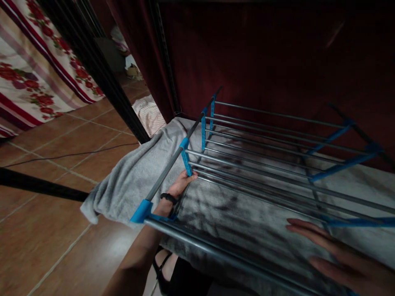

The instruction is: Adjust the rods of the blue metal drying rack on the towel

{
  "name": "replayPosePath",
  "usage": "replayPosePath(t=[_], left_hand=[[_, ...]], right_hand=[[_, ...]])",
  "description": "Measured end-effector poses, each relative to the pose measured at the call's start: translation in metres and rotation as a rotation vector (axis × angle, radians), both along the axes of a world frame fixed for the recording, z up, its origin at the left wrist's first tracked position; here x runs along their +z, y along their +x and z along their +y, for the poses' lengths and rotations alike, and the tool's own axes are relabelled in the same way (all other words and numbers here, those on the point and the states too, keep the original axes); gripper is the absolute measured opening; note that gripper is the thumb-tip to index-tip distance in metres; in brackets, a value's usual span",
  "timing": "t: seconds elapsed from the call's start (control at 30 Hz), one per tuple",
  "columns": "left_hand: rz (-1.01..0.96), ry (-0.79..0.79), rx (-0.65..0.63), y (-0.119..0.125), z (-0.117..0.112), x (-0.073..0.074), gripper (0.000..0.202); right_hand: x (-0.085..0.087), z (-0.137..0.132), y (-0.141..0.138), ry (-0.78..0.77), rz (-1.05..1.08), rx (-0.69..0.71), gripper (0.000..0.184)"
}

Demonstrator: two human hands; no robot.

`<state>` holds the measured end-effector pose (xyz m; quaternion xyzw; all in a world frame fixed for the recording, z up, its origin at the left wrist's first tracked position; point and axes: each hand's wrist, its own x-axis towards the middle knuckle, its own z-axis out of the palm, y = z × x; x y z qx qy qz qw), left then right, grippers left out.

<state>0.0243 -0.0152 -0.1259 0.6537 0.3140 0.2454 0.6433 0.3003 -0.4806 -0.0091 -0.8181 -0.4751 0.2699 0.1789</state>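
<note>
Near frame centre, my left hand (182, 181) pinches blue bracket's (186, 161) lower end, seemingly steadying it. Lower right, my right hand (339, 250) hovers, fingers extended, holding nothing visible. Metal rack (185, 239) spans centre to right over grey blanket (132, 181), perhaps laid as padding.

- Rack tubes (197, 245): metal-looking, smooth, dull sheen.
- Blue fittings (142, 211): plastic-looking, smooth.
- Grey blanket (129, 185): cloth, matt, napped.
- Floor tiles (112, 248): smooth, glossy where lit.
- Floral hanging (49, 74): cloth, matt.
</note>
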Motion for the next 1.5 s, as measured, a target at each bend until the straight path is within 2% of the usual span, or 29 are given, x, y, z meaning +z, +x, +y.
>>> replayPosePath(t=[0.1,0.2,0.27,0.4,0.6,0.73,0.93,1.03,1.33,1.5], left_hand=[[-0.004,-0.005,-0.003,-0.001,0.0,-0.001,0.041],[-0.015,0.0,-0.012,-0.001,0.0,-0.002,0.04],[-0.018,0.006,-0.019,-0.001,0.001,-0.002,0.039],[-0.013,0.006,-0.036,-0.002,0.003,-0.003,0.037],[-0.032,-0.03,-0.086,-0.002,0.001,-0.005,0.038],[-0.051,-0.034,-0.102,0.0,0.0,-0.007,0.039],[-0.054,-0.005,-0.142,0.003,0.0,-0.008,0.045],[-0.065,0.019,-0.155,0.002,0.001,-0.008,0.042],[-0.093,0.045,-0.17,0.001,-0.002,0.004,0.044],[-0.079,0.043,-0.157,0.002,-0.003,0.006,0.045]], right_hand=[[-0.02,0.049,-0.006,-0.092,-0.004,0.151,0.064],[-0.052,0.092,-0.006,-0.05,-0.182,0.203,0.071],[-0.072,0.112,-0.005,-0.024,-0.278,0.231,0.071],[-0.097,0.138,-0.001,-0.024,-0.323,0.214,0.064],[-0.114,0.155,0.011,-0.044,-0.184,0.146,0.054],[-0.12,0.153,0.014,-0.053,-0.167,0.126,0.054],[-0.119,0.155,0.013,-0.074,-0.146,0.14,0.054],[-0.119,0.156,0.013,-0.085,-0.134,0.135,0.054],[-0.115,0.16,0.013,-0.198,-0.165,0.166,0.062],[-0.115,0.161,0.012,-0.148,-0.124,0.118,0.055]])
